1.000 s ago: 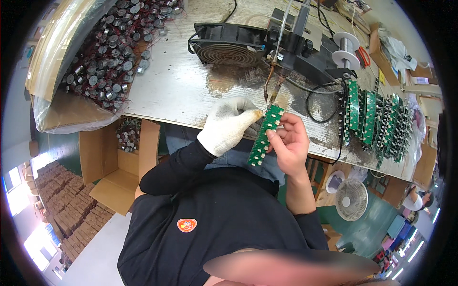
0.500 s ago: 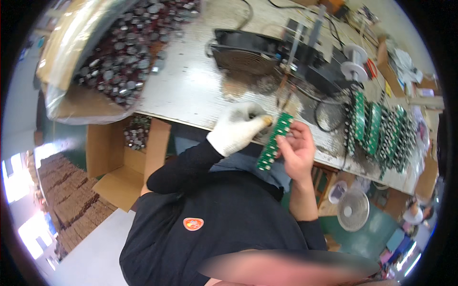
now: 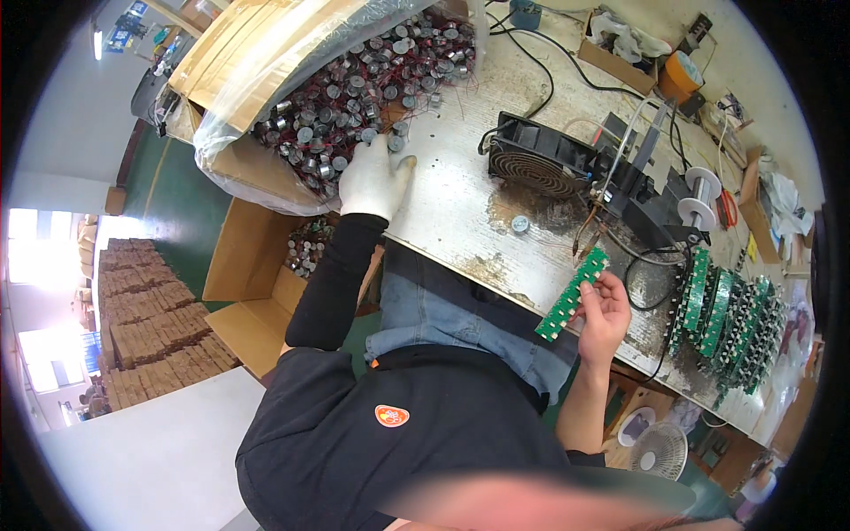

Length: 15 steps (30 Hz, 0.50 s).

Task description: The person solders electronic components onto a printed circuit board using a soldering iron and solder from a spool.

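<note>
Our right hand pinches the green board near the metal tip, maybe to keep it steady, while our gloved left hand is at the round metal bits, holding we can't tell what.

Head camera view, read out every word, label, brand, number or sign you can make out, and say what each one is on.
None can be read.
Orange-red badge on the black shirt: its marks are too small to read.
Held green board: any print is too small to read.
Lone metal part on the table: no readable marking.
</note>
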Available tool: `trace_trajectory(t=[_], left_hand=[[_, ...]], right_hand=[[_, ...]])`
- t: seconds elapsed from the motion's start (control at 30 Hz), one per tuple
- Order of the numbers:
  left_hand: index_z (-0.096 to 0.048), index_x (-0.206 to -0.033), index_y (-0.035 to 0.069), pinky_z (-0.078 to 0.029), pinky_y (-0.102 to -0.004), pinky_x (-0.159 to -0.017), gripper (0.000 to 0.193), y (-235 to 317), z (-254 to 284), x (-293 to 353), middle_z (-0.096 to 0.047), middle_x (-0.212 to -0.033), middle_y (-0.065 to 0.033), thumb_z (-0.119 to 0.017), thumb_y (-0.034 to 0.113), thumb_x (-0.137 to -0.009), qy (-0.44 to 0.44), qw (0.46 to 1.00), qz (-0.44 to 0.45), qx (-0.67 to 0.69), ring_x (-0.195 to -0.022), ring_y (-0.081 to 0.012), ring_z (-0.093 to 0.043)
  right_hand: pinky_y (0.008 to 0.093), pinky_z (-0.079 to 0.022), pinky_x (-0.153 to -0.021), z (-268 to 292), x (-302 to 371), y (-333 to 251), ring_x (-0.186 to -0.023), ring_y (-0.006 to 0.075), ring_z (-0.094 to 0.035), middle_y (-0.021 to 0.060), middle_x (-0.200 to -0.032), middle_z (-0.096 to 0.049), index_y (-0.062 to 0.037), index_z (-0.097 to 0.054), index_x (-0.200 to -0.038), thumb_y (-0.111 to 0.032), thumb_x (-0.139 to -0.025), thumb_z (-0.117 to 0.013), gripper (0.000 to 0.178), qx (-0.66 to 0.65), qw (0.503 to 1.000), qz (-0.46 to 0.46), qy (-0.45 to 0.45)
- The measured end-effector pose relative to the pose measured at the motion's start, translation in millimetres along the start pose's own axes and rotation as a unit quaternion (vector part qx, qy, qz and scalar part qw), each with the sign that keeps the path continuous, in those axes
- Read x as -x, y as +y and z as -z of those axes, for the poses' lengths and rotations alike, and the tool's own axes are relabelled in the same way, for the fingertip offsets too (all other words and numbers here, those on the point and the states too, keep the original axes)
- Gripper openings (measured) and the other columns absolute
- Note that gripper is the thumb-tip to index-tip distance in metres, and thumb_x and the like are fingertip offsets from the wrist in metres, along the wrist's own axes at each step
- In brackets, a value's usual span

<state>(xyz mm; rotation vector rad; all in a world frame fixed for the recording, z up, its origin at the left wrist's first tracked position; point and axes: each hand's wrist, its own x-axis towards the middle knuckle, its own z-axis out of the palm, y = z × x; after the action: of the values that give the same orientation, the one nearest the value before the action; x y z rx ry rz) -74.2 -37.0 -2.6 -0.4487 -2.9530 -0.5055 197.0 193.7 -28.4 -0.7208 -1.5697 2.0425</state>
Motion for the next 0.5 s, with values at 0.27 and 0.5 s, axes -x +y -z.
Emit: trace_trajectory(t=[0.27, 0.5], left_hand=[[-0.056, -0.083, 0.003, -0.049, -0.0405, -0.065, 0.036, 11.2, -3.3, 26.3, -0.059, -0.084, -0.0153, -0.073, 0.034, -0.075, 0.002, 0.998, -0.043, 0.055, -0.074, -0.0320, -0.061], [-0.058, -0.091, 0.003, -0.050, -0.0369, -0.066, 0.037, 6.0, -11.3, 21.5, -0.059, -0.090, -0.0134, -0.075, 0.031, -0.074, 0.077, 0.991, -0.050, 0.100, -0.077, -0.0292, -0.062]], right_hand=[[0.0164, -0.042, -0.051, -0.1, 1.8, -0.9, -0.063, 0.0054, -0.053, 0.0056, -0.091, -0.058, 0.0037, -0.053, -0.111, 0.002, -0.086, -0.060, 0.025, -0.002, 1.000, 0.002, 0.000], [0.0203, -0.047, -0.049, 4.3, 1.0, 2.0, -0.064, 0.0085, -0.058, 0.0094, -0.094, -0.060, 0.0054, -0.051, -0.111, 0.005, -0.087, -0.058, 0.025, -0.021, 1.000, 0.012, -0.020]])
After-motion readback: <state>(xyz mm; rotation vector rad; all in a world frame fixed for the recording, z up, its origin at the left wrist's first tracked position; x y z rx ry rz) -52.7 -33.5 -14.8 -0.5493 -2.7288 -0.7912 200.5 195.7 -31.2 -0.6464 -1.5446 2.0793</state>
